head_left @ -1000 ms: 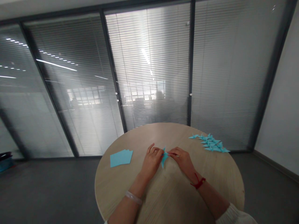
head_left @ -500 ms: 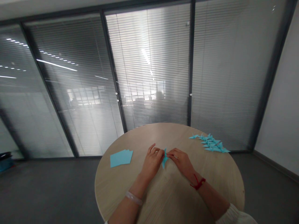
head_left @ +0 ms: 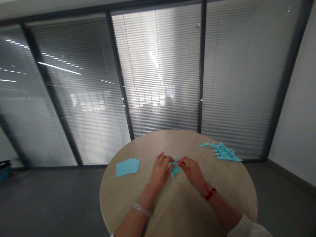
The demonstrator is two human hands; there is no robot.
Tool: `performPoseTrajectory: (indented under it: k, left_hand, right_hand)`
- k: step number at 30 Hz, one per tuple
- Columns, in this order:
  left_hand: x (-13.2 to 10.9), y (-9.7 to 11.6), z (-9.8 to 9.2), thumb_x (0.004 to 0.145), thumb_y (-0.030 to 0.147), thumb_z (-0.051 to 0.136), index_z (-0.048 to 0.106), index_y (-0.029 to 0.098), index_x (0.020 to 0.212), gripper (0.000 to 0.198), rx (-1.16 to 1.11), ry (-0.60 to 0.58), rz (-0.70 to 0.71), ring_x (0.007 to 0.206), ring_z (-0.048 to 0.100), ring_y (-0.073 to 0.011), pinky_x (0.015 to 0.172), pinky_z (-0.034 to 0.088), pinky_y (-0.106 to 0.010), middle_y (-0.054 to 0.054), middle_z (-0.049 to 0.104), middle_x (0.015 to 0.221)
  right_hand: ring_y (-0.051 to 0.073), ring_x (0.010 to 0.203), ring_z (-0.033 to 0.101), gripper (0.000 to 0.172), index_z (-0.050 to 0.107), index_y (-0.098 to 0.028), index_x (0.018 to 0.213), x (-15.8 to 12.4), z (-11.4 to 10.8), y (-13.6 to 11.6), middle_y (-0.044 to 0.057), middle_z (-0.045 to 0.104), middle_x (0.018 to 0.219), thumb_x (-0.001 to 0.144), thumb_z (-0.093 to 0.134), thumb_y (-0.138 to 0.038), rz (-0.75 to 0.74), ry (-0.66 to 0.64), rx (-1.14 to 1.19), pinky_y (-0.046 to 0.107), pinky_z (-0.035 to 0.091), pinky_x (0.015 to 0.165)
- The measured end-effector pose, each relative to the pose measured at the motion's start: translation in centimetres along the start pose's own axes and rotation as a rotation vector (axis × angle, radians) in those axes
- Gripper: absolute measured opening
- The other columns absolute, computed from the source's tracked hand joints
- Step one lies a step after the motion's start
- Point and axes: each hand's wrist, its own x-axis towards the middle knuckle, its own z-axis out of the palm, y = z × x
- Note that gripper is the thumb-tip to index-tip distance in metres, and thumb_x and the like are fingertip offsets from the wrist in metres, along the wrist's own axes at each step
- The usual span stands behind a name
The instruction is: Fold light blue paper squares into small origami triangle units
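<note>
A blue folded paper crane (head_left: 175,170) is held between both hands over the middle of the table. On its left side, my left hand (head_left: 161,169) pinches it between thumb and fingers, the little finger raised. From the other side my right hand (head_left: 192,169) grips it with thumb and forefinger. The fingertips cover part of the paper, and its lower part spreads out below them.
A stack of flat blue paper sheets (head_left: 127,167) lies left on the round wooden table (head_left: 172,138). Several finished blue paper cranes (head_left: 223,152) are grouped at the right rim. Behind stands a glass partition with blinds (head_left: 160,72).
The crane's lower part looks wider and more spread between my hands. Both hands stay almost in place, still pinching the paper.
</note>
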Motion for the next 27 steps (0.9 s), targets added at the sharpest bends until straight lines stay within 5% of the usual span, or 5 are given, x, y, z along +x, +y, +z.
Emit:
performPoseTrajectory:
  k: [8, 15, 21, 24, 27]
  left_hand:
    - [0.0, 0.6, -1.3, 0.076, 0.046, 0.062, 0.039, 0.024, 0.129, 0.062, -0.278, -0.092, 0.04, 0.126, 0.036, -0.0275, 0.103, 0.034, -0.048, -0.013, 0.042, 0.134]
    - [-0.1, 0.8, -0.9, 0.085, 0.038, 0.053, 0.041, 0.029, 0.129, 0.046, -0.304, -0.164, 0.0, 0.124, 0.04, -0.0203, 0.103, 0.036, -0.042, -0.007, 0.046, 0.132]
    - [-0.3, 0.4, -0.5, 0.086, 0.039, 0.052, 0.046, 0.027, 0.126, 0.042, -0.256, -0.169, -0.082, 0.11, 0.052, -0.0184, 0.096, 0.044, -0.036, -0.005, 0.057, 0.119]
    - [-0.4, -0.1, -0.2, 0.086, 0.039, 0.052, 0.047, 0.025, 0.125, 0.042, -0.188, -0.142, -0.118, 0.107, 0.055, -0.0192, 0.092, 0.046, -0.036, -0.005, 0.059, 0.116]
    - [-0.5, -0.4, 0.1, 0.086, 0.039, 0.051, 0.047, 0.024, 0.124, 0.041, -0.134, -0.128, -0.156, 0.104, 0.056, -0.0198, 0.09, 0.047, -0.037, -0.006, 0.06, 0.114]
  right_hand:
    - [0.019, 0.069, 0.063, 0.029, 0.071, -0.016, 0.077, 0.4, -0.3, 0.5, 0.004, 0.069, 0.073, 0.071, 0.069, -0.044, 0.422, 0.036, 0.659, 0.031, 0.052, 0.068]
    - [0.021, 0.076, 0.064, 0.031, 0.073, -0.017, 0.082, 0.2, 0.4, 0.6, 0.006, 0.07, 0.081, 0.069, 0.071, -0.045, 0.473, -0.08, 0.916, 0.033, 0.052, 0.072]
    - [0.022, 0.082, 0.065, 0.033, 0.071, -0.016, 0.09, 0.4, 0.5, 0.9, 0.007, 0.07, 0.089, 0.072, 0.067, -0.044, 0.428, -0.031, 0.726, 0.035, 0.052, 0.078]
    - [0.021, 0.092, 0.062, 0.038, 0.061, -0.019, 0.112, 0.4, 0.1, 0.4, 0.009, 0.067, 0.102, 0.081, 0.059, -0.039, 0.264, 0.076, 0.488, 0.036, 0.051, 0.083]
    - [0.019, 0.096, 0.059, 0.032, 0.059, -0.021, 0.114, 0.2, -0.4, -0.4, 0.009, 0.062, 0.11, 0.086, 0.054, -0.034, 0.022, 0.107, 0.245, 0.035, 0.048, 0.088]
